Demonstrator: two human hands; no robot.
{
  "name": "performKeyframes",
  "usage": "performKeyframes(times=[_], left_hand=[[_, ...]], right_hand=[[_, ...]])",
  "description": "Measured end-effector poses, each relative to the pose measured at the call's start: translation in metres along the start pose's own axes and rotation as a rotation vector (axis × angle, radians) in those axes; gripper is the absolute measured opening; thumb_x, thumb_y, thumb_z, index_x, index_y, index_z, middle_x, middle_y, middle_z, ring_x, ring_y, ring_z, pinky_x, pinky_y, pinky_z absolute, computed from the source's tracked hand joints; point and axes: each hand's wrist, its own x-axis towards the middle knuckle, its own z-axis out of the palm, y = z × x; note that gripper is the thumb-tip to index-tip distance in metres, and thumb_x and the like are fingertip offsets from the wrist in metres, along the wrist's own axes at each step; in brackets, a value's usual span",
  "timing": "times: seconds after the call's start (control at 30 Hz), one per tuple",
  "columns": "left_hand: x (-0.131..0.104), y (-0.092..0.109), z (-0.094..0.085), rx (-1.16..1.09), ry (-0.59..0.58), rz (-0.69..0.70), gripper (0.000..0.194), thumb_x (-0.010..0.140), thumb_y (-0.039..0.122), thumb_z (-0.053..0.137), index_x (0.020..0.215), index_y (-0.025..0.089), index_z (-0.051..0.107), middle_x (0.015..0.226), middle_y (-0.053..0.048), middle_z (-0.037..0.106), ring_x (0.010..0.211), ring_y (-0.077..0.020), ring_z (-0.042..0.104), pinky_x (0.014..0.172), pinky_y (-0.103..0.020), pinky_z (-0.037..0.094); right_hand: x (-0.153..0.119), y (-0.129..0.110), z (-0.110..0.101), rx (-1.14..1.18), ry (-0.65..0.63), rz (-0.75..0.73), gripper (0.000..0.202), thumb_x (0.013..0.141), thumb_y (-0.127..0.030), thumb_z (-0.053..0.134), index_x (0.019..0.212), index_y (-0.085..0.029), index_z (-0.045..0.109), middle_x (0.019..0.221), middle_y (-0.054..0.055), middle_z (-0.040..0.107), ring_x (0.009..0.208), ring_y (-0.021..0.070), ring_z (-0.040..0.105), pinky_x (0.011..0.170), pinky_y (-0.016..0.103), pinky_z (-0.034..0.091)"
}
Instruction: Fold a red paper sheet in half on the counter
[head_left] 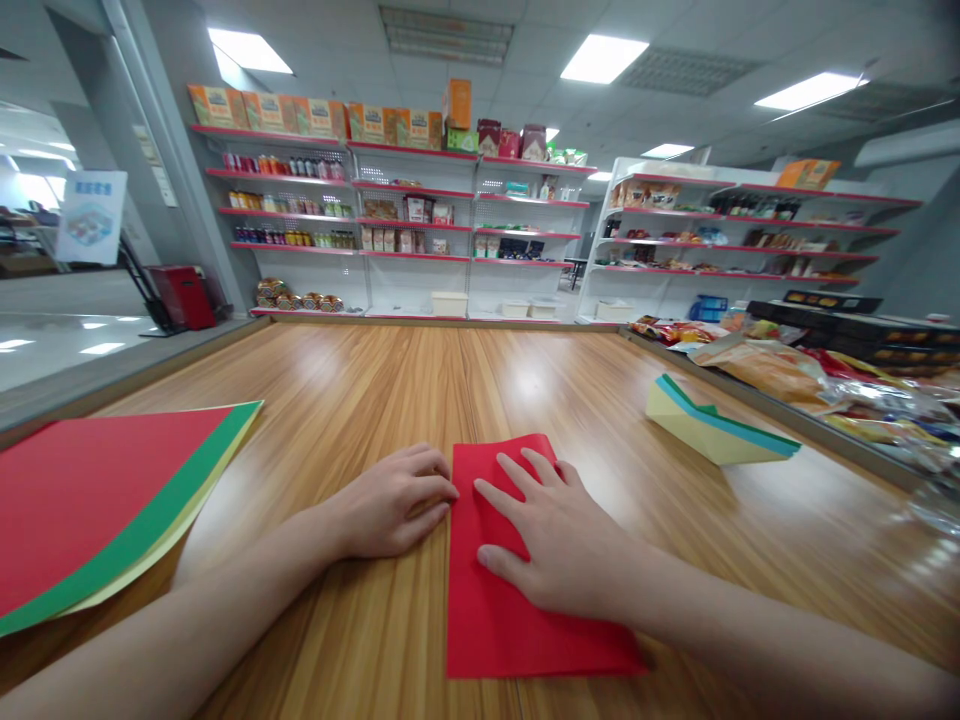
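Note:
A red sheet of paper (480,620), apparently folded over with layered edges, lies on the wooden table in front of me. Flat on its upper half rests my right hand (544,530), open, with the fingers spread. My left hand (401,500) lies on the table at the paper's left edge; its fingers are curled, and thumb and forefinger close on that edge. To the right stands a folded paper boat (712,430) in yellow, blue and green. On the left is a stack of coloured sheets (105,500), red on top with green and yellow beneath.
The wooden table (360,380) has a raised rim. Beyond its right side lie many packaged snacks (780,370) and black boxes (862,330). Shelves (412,180) with bottles, boxes and packets line the back. A sign (91,215) and a red box (182,297) stand at left.

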Motion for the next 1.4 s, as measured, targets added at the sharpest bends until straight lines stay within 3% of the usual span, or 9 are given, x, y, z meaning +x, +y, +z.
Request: performKeyframes(times=[0.53, 1.4], left_hand=[[-0.0003, -0.0066, 0.0023, -0.026, 0.038, 0.001, 0.018, 0.088, 0.015, 0.047, 0.091, 0.016, 0.064, 0.096, -0.008, 0.063, 0.091, -0.0186, 0.055, 0.082, -0.033, 0.046], [-0.0007, -0.0047, 0.0016, -0.006, 0.047, -0.001, 0.018, 0.086, 0.013, 0.049, 0.088, 0.015, 0.066, 0.095, -0.008, 0.064, 0.088, -0.018, 0.057, 0.08, -0.032, 0.046]], right_hand=[[0.0011, 0.003, 0.0016, 0.053, -0.011, -0.055, 0.067, 0.086, -0.065, 0.034, 0.14, -0.025, 0.038, 0.145, 0.011, 0.035, 0.135, 0.0407, 0.016, 0.105, 0.06, 0.015], [0.0015, 0.0036, -0.0061, 0.083, -0.056, -0.039, 0.069, 0.085, -0.065, 0.039, 0.141, -0.026, 0.037, 0.146, 0.011, 0.034, 0.136, 0.0404, 0.015, 0.106, 0.061, 0.014]])
